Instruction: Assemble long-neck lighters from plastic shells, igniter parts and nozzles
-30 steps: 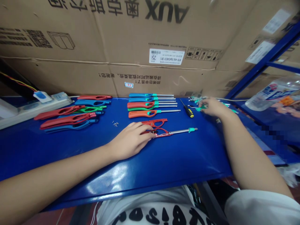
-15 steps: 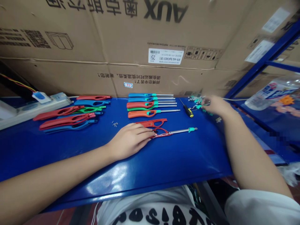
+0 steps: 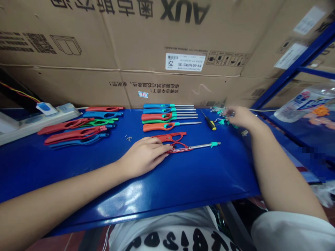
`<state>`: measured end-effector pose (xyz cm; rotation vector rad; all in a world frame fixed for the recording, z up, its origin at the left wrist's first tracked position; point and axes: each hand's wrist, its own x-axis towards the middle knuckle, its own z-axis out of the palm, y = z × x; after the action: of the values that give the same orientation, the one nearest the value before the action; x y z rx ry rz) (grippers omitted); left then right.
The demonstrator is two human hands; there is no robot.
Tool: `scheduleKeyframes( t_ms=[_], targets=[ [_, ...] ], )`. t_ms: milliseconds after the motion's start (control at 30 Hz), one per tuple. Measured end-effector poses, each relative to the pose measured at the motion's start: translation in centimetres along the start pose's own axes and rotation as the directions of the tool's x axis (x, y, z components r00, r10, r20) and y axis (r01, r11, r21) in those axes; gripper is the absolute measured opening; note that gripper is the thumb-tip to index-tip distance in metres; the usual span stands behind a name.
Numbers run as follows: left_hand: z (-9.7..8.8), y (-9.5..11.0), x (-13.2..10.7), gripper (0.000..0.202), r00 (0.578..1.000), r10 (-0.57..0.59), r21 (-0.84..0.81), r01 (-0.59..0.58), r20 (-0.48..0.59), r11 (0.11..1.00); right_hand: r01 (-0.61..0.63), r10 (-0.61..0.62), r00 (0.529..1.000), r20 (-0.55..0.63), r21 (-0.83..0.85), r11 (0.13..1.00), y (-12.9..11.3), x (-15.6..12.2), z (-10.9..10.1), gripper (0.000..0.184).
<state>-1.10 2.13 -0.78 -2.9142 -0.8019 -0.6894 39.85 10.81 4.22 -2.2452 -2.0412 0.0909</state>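
My left hand (image 3: 148, 156) lies over the handle of an opened red long-neck lighter (image 3: 180, 149), its fingers bent onto it. Thin white wires show inside that shell, and a metal tube with a teal collar (image 3: 214, 144) points right. Just behind it rests the loose red half shell (image 3: 171, 137). At the back right, my right hand (image 3: 240, 116) reaches into a pile of small teal and metal parts (image 3: 222, 122) with fingers drawn together. What is between those fingertips is too small to make out. A yellow-black screwdriver (image 3: 210, 123) lies left of the pile.
Several assembled lighters (image 3: 157, 127) lie in a row at the back centre. Red, blue and green handle shells (image 3: 75, 134) are stacked on the left beside a power strip (image 3: 39, 120). Small screws (image 3: 128, 138) sit between. A cardboard box (image 3: 146, 52) stands behind; a plastic bottle (image 3: 300, 101) is at right.
My right hand's fingers have shifted slightly within the pile of small parts. My left hand stays on the opened red lighter.
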Motion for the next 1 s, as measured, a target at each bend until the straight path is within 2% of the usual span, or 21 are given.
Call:
scheduleKeyframes(
  t_ms=[200, 433, 700, 867, 1000],
  targets=[
    [0.2, -0.1, -0.1, 0.028, 1.0, -0.011, -0.011, 0.011, -0.015, 1.0, 0.06, -0.06, 0.993, 0.1, 0.006, 0.998, 0.1, 0.0, 0.4, 0.032],
    [0.5, -0.2, -0.2, 0.027, 0.998, -0.05, -0.162, 0.044, -0.033, 0.986, 0.058, -0.057, 0.986, 0.158, -0.001, 0.998, 0.4, 0.0, 0.6, 0.019],
    [0.6, -0.3, 0.0, 0.034, 0.996, -0.08, -0.239, 0.068, -0.037, 0.969, 0.017, -0.013, 0.991, 0.136, -0.024, 1.0, -0.2, -0.1, 0.3, 0.02],
    [0.6, -0.4, 0.0, 0.033, 0.997, -0.064, -0.24, 0.054, -0.035, 0.969, 0.02, -0.013, 0.989, 0.15, -0.044, 0.999, -0.8, -0.2, 0.4, 0.009],
    [0.7, -0.5, 0.1, 0.03, 0.998, -0.05, -0.226, 0.04, -0.037, 0.973, 0.032, -0.026, 0.995, 0.096, -0.065, 0.997, -0.9, -0.5, 0.1, 0.011]
  ],
)
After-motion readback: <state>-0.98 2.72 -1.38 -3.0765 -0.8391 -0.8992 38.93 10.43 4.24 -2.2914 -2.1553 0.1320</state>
